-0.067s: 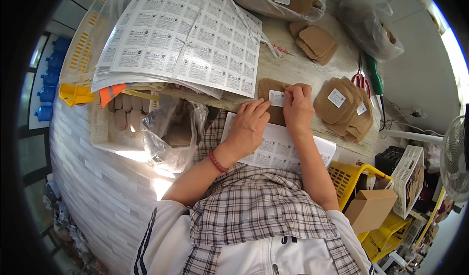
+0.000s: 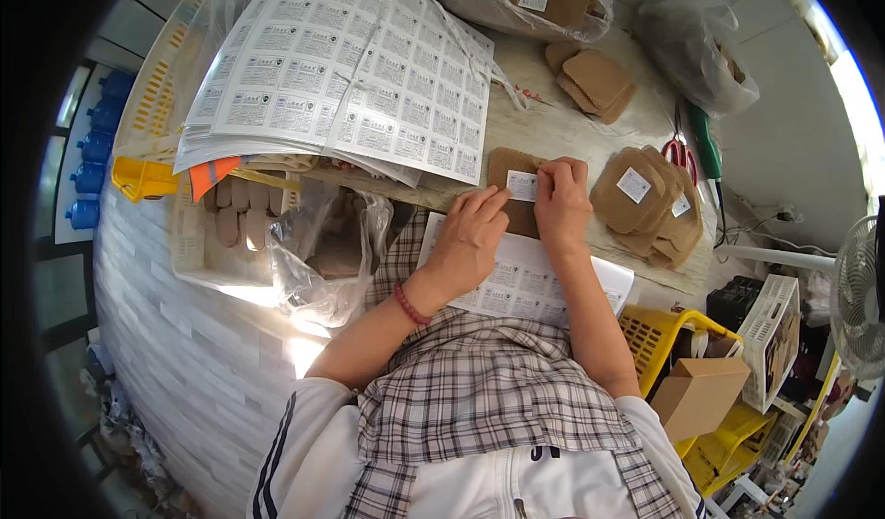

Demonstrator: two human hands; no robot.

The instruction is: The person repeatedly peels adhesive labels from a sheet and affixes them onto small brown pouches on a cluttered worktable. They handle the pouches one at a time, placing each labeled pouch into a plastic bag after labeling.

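In front of me a brown textured pad point(image 2: 505, 161) lies on the table, partly hidden by my hands. On it is a white printed sticker label point(image 2: 522, 185). My right hand point(image 2: 563, 207) pinches the label's right edge between thumb and fingers. My left hand point(image 2: 466, 244) lies with fingers stretched out, fingertips at the label's left edge. A sheet of printed labels point(image 2: 516, 275) rests beneath my wrists and over my lap. To the right is a fanned pile of brown pads point(image 2: 618, 196), two showing labels.
A thick stack of label sheets point(image 2: 277, 86) covers the table's left. More brown pads point(image 2: 597, 84) lie at the back, near plastic bags point(image 2: 701, 53). Red-handled scissors point(image 2: 680, 155) and a green-handled tool point(image 2: 706, 146) lie far right. A yellow crate point(image 2: 650, 330) stands lower right.
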